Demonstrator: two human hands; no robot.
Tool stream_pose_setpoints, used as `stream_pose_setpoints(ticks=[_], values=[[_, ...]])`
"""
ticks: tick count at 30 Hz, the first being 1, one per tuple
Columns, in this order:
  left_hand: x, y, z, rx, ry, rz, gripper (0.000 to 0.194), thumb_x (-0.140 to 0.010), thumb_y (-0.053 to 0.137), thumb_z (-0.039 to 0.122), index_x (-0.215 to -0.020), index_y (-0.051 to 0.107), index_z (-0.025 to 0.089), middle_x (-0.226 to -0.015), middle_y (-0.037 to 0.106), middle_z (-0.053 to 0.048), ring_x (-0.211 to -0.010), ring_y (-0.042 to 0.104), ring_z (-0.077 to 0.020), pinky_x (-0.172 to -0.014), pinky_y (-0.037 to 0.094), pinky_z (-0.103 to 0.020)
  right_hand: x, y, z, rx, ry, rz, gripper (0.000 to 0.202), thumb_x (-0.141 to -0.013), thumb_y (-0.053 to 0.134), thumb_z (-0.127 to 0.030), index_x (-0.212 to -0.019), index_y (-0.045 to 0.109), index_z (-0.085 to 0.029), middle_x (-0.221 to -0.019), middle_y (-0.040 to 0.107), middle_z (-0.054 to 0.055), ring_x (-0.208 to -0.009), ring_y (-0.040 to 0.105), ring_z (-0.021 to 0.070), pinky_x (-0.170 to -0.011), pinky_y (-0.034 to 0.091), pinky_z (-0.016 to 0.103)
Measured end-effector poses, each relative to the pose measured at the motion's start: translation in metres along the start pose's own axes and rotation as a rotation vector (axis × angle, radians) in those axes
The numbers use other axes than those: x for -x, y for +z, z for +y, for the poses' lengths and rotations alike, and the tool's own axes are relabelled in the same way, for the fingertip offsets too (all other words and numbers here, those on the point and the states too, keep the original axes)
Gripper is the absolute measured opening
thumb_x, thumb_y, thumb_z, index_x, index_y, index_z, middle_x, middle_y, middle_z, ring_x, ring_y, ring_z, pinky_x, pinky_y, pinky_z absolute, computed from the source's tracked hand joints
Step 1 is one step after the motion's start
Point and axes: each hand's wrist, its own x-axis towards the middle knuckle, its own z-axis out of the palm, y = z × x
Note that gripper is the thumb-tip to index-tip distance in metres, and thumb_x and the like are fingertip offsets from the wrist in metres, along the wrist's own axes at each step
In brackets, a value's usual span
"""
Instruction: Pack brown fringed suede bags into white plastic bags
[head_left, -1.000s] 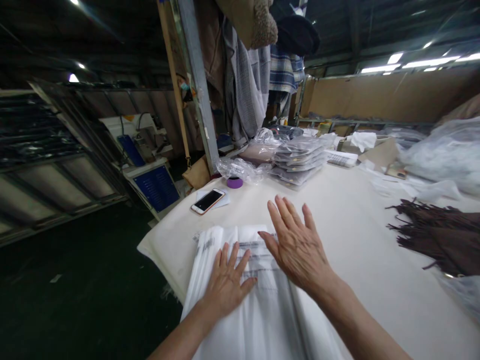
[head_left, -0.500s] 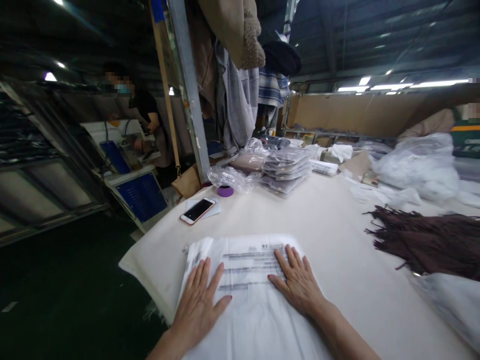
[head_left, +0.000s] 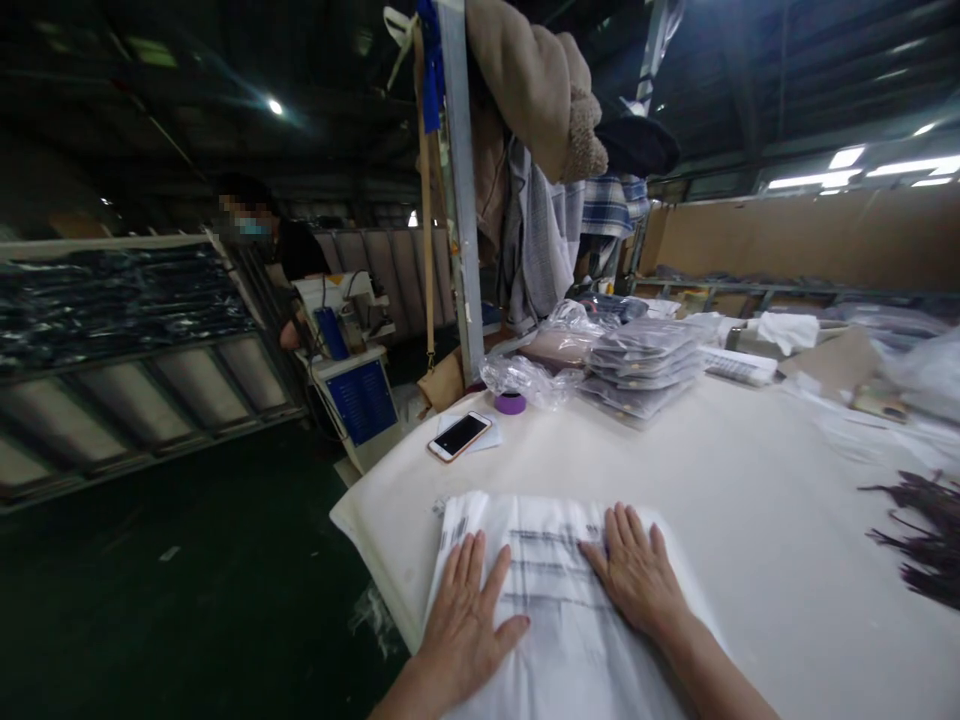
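White plastic bags [head_left: 555,630] with dark printed text, apparently a stack, lie at the front of the cloth-covered table. Flat on their left part rests my left hand [head_left: 469,615], fingers stretched out, just below a barcode label. My right hand [head_left: 637,570] presses on the upper right part with its fingers spread. Neither hand grips anything. Beyond the bags a phone [head_left: 459,437] lies on some pale paper, and a purple roll of tape [head_left: 510,402] sits beside crumpled clear plastic [head_left: 531,380].
A pile of bagged garments [head_left: 641,365] stands at the back of the table [head_left: 750,480]. Dark fringed fabric [head_left: 922,540] lies at the right. Clothes hang on a metal post [head_left: 459,200]. A person [head_left: 296,245] stands by a blue-and-white machine [head_left: 364,395] at the left.
The view has turned left, so everything appears shifted right and more of the left floor shows. Both hands stay flat on the bags, the right one slightly shifted on them.
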Motion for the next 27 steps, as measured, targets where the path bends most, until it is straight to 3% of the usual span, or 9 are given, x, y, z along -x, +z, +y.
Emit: stream_pose_setpoints(ticks=[1,4,6,9,12,15,19,24,27], values=[[0.0,0.001,0.0,-0.016,0.004,0.024,0.074,-0.085,0.039,0.061,-0.144,0.018,0.023,-0.144,0.033,-0.021,-0.132,0.033,-0.0344,-0.102,0.034,-0.047,0.017,0.011,0.003,0.003,-0.071,0.026,0.067,-0.088,0.04,-0.052,-0.136,0.041,-0.005,-0.145,0.032,0.015,-0.137,0.024,0.0299,-0.11,0.016,0.049],[0.001,0.003,0.0,-0.076,0.02,0.14,0.073,-0.084,0.042,0.059,-0.144,0.02,0.023,-0.143,0.035,-0.019,-0.131,0.035,-0.0323,-0.103,0.033,-0.044,0.077,0.045,0.016,0.034,-0.293,0.427,0.065,-0.086,0.04,-0.056,-0.131,0.049,-0.01,-0.139,0.042,0.015,-0.13,0.038,0.0304,-0.108,0.021,0.05],[0.001,0.006,-0.003,-0.085,0.051,0.204,0.071,-0.084,0.043,0.057,-0.143,0.023,0.023,-0.143,0.037,-0.017,-0.131,0.036,-0.0309,-0.105,0.03,-0.043,0.106,0.054,0.021,0.056,-0.319,0.533,0.065,-0.085,0.042,-0.057,-0.132,0.048,-0.012,-0.138,0.044,0.014,-0.127,0.042,0.0298,-0.106,0.026,0.049],[0.002,0.014,-0.009,-0.066,0.103,0.24,0.066,-0.085,0.043,0.053,-0.142,0.026,0.023,-0.142,0.04,-0.016,-0.13,0.038,-0.0296,-0.105,0.028,-0.043,0.111,0.041,0.022,-0.007,-0.165,0.341,0.065,-0.086,0.038,-0.059,-0.134,0.045,-0.017,-0.14,0.042,0.013,-0.127,0.042,0.0305,-0.102,0.034,0.051],[0.01,0.014,-0.014,-0.035,0.073,0.162,0.054,-0.089,0.039,0.044,-0.14,0.031,0.027,-0.141,0.042,-0.013,-0.129,0.039,-0.0284,-0.104,0.031,-0.047,0.093,0.02,0.02,-0.134,0.093,0.104,0.061,-0.089,0.03,-0.055,-0.138,0.04,-0.02,-0.144,0.035,0.012,-0.132,0.032,0.0311,-0.104,0.03,0.056],[0.024,-0.004,-0.014,0.01,-0.203,-0.048,0.05,-0.089,0.039,0.039,-0.137,0.038,0.027,-0.145,0.035,-0.015,-0.131,0.035,-0.0329,-0.1,0.034,-0.052,0.085,0.018,0.023,-0.192,0.242,0.064,0.061,-0.088,0.033,-0.05,-0.139,0.038,-0.017,-0.146,0.032,0.014,-0.134,0.028,0.0319,-0.105,0.026,0.057],[0.035,-0.038,-0.004,0.184,-0.626,-0.293,0.067,-0.087,0.044,0.035,-0.143,0.019,0.011,-0.138,0.041,-0.022,-0.125,0.043,-0.0314,-0.096,0.04,-0.043,0.087,0.033,0.038,-0.291,0.15,0.091,0.046,-0.077,0.047,-0.041,-0.116,0.062,-0.023,-0.139,0.045,0.013,-0.133,0.03,0.0374,-0.103,0.03,0.055],[0.041,-0.05,-0.002,0.643,-0.95,-0.271,0.074,-0.075,0.059,0.031,-0.134,0.025,0.002,-0.131,0.047,-0.023,-0.12,0.048,-0.0268,-0.097,0.038,-0.031,0.09,0.003,0.051,-0.661,0.536,-0.063,0.092,-0.067,0.043,-0.065,-0.131,0.039,0.001,-0.131,0.048,0.028,-0.119,0.048,0.039,-0.098,0.038,0.049],[0.046,-0.047,-0.008,0.819,-1.022,-0.24,0.069,-0.07,0.064,0.029,-0.127,0.031,0.005,-0.11,0.063,-0.018,-0.098,0.062,-0.025,-0.087,0.045,-0.03,0.094,-0.026,0.048,-0.854,0.581,-0.197,0.089,-0.056,0.056,-0.064,-0.117,0.05,0.001,-0.111,0.061,0.028,-0.104,0.057,0.0414,-0.09,0.042,0.049]])
